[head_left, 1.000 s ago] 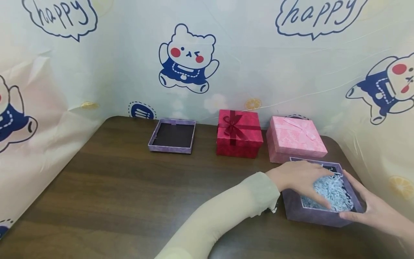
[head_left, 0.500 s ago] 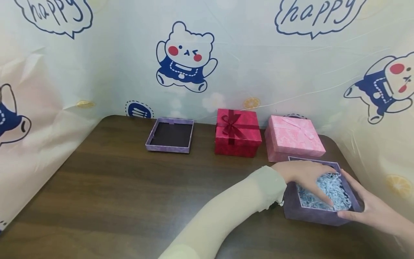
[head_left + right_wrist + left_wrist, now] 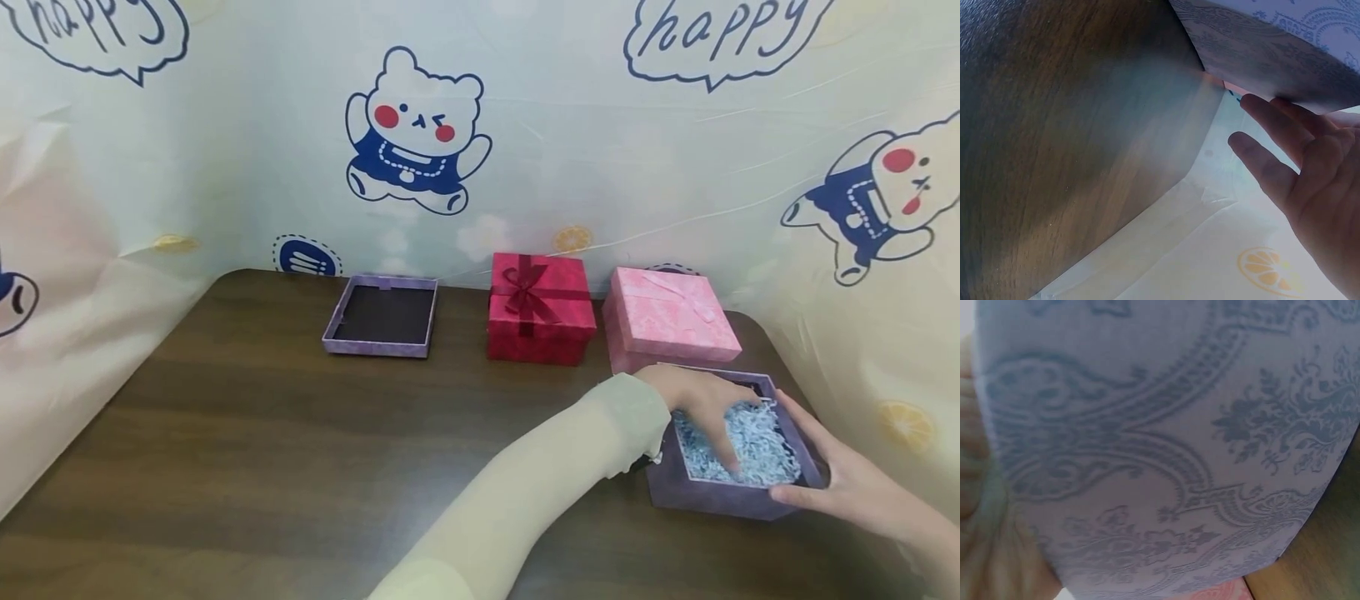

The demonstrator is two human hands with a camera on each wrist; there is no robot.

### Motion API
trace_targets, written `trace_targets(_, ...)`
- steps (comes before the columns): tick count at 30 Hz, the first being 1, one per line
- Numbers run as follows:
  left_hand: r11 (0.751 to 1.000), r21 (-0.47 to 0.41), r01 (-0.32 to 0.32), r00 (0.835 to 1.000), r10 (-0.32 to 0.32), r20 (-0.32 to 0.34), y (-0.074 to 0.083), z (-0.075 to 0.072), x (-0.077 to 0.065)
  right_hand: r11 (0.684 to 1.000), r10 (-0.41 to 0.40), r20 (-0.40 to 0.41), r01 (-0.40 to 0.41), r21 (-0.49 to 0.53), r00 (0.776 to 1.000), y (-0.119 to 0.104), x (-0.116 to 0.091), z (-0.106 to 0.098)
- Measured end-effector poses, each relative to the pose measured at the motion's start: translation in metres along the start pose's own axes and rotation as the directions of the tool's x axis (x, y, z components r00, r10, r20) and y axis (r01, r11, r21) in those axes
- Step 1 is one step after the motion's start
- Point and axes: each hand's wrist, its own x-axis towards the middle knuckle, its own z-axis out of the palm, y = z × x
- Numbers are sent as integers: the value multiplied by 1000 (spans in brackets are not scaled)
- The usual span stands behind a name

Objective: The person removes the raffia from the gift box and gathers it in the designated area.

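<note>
A purple patterned gift box stands lidless at the right of the table, filled with light blue shredded paper. My left hand reaches over its left rim, thumb and fingers spread and pressing down on the shreds; some fingertips are hidden in them. Against the box's right side lies my right hand, thumb at the front corner and fingers extended along the wall. The right wrist view shows straight, parted fingers beside the box's underside edge. In the left wrist view the box wall fills most of the picture.
The purple lid lies upturned at the back, its dark inside showing. Right of it stand a red gift box with a bow and a pink gift box, close behind the purple one. A printed cloth hangs around the table.
My left hand has shifted over the shredded paper, its thumb moving left, away from the front right corner. The right hand keeps its place on the box. The head view has turned slightly right.
</note>
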Motion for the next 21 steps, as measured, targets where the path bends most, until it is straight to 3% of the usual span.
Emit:
trace_targets(6, 1000, -2, -2, 1000, 2, 18, -1, 3, 5, 999, -21, -10, 21, 32, 1000, -1, 0, 2)
trace_targets(12, 1000, -2, -19, 1000, 19, 20, -1, 6, 9, 1000, 13, 3, -13, 17, 1000, 1, 0, 2)
trace_targets(18, 986, 161, -53, 998, 55, -9, 4, 10, 10, 999, -16, -5, 16, 33, 1000, 3, 0, 1)
trace_targets(21, 981, 183, -64, 997, 69, -22, 6, 12, 9, 999, -25, -10, 25, 33, 1000, 4, 1, 0)
